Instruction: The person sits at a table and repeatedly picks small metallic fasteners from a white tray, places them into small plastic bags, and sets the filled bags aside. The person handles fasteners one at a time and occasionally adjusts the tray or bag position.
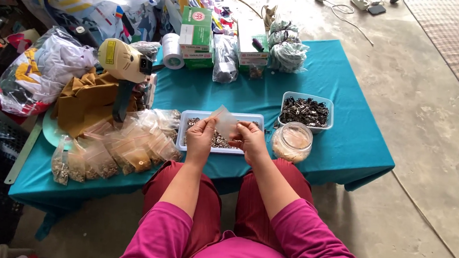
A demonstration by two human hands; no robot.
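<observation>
Clear small plastic bag [223,120] is pinched by both hands, left hand [200,139] and right hand [250,140], tilted upward, directly above the pale-blue tray [195,114] of small metal parts.

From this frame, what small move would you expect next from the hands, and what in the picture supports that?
Probably spreading the mouth of the small clear bag open. Both the left hand and right hand pinch it just above the tray of small metal pieces, and filled bags already lie piled to the left. Whether the bag is empty cannot be told.
</observation>
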